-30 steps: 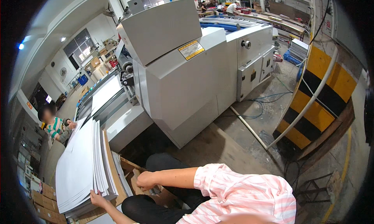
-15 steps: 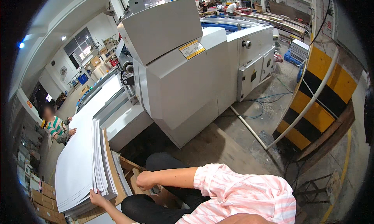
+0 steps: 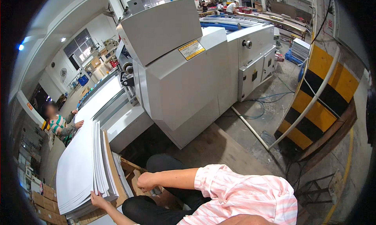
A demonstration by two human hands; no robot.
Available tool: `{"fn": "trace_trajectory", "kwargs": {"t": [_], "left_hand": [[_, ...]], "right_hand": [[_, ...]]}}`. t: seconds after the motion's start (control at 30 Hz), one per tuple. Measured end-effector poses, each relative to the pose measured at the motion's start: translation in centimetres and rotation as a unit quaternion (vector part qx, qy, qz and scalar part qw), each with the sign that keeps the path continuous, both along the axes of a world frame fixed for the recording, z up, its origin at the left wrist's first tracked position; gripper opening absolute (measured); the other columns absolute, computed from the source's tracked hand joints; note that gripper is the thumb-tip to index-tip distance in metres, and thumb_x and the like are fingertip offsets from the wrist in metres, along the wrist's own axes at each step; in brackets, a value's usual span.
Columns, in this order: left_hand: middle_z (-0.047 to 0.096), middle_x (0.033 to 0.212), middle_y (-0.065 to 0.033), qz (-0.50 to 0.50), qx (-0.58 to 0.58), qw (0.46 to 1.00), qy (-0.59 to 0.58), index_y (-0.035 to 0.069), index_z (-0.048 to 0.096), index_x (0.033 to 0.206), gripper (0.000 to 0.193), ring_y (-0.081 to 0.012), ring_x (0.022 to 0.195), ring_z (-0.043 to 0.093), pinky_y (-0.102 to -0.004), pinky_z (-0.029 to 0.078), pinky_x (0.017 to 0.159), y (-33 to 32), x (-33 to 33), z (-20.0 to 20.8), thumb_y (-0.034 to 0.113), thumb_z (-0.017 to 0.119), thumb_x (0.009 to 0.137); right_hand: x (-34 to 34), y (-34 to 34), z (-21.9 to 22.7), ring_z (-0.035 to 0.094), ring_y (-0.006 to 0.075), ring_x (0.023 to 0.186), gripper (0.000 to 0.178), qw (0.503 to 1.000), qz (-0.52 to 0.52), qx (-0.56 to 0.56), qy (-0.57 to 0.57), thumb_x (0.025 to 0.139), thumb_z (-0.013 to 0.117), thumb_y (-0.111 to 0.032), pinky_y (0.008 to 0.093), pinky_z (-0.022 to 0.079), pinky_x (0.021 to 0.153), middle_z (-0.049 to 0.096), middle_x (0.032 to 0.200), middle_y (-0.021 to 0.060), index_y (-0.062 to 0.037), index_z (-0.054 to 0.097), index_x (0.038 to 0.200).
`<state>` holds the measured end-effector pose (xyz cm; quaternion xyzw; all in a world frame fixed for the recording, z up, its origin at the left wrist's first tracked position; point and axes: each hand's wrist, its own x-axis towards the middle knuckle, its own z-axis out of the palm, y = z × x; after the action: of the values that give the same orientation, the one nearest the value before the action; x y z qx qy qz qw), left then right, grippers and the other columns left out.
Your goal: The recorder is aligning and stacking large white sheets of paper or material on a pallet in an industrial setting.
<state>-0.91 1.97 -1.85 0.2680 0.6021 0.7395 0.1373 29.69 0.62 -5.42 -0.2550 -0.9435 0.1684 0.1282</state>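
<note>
sheets (image 3: pixel 74 166) lie in a white stack at the lower left, beside the machine (image 3: pixel 188 92). the left hand (image 3: pixel 98 200), fingers partly bent, touches their near corner (whether it grips any, i cannot tell). the right hand (image 3: pixel 146 182) is curled nearly closed between the knees (image 3: pixel 135 207), its contents hidden. a co-worker's hand (image 3: pixel 79 124) is at the sheets' far end.
</note>
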Motion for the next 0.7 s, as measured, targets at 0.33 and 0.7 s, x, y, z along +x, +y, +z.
{"fn": "trace_trajectory", "kwargs": {"t": [0.33, 0.7], "left_hand": [[0.058, 0.098, -0.0123, -0.008, -0.011, 1.000, 0.005, -0.008, 0.056, 0.097, 0.032, -0.0190, 0.078, 0.055, -0.0261, 0.051, 0.064, -0.1, 0.4, 0.2, 0.023, 0.053, 0.087], [0.057, 0.097, -0.0129, -0.003, 0.007, 1.000, 0.010, -0.010, 0.055, 0.096, 0.035, -0.0194, 0.080, 0.055, -0.0253, 0.052, 0.065, -0.3, 0.5, 0.4, 0.023, 0.052, 0.086]], "right_hand": [[-0.2, 0.2, -0.4, 0.060, 0.0359, 0.074, 0.024, 1.000, 0.006, 0.009, 0.001, 0.070, 0.059, -0.025, 0.0445, 0.047, 0.064, 0.062, 0.075, 0.0186, -0.0039, 0.066, 0.079], [-0.6, 0.3, 0.2, 0.060, 0.0337, 0.078, 0.029, 0.999, 0.021, 0.001, -0.032, 0.070, 0.060, -0.029, 0.0438, 0.048, 0.067, 0.064, 0.081, 0.0155, -0.0044, 0.066, 0.083]]}}
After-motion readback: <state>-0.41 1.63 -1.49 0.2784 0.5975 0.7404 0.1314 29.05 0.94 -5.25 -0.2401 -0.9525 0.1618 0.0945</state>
